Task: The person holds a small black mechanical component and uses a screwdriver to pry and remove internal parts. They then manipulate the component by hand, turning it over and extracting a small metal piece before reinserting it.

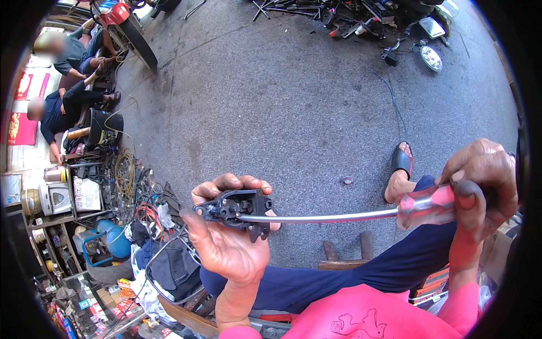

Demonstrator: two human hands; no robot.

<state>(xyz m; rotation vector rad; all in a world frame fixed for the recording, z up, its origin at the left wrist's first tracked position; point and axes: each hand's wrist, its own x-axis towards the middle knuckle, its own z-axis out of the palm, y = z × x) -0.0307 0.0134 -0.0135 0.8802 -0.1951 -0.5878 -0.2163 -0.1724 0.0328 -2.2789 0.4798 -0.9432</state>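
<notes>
My left hand [237,248] is closed around a small black mechanical part [237,212] with brackets and round bosses, palm turned up. Its exact kind I cannot make out. Across from it, my right hand [480,186] grips the clear red-and-pink handle of a screwdriver [322,218]. The long metal shaft lies level, pointing left, and its tip touches or nearly touches the middle of the black part. Both hands are held up over my lap, with dark grime on the fingers.
Coiled wires [127,169], a blue tank [116,243] and shelves with boxes crowd the left. Two people sit at the upper left near a motorcycle wheel [138,42]. Scattered metal parts and a round lamp [431,58] lie at the far right. A wooden stool [341,264] stands below my hands.
</notes>
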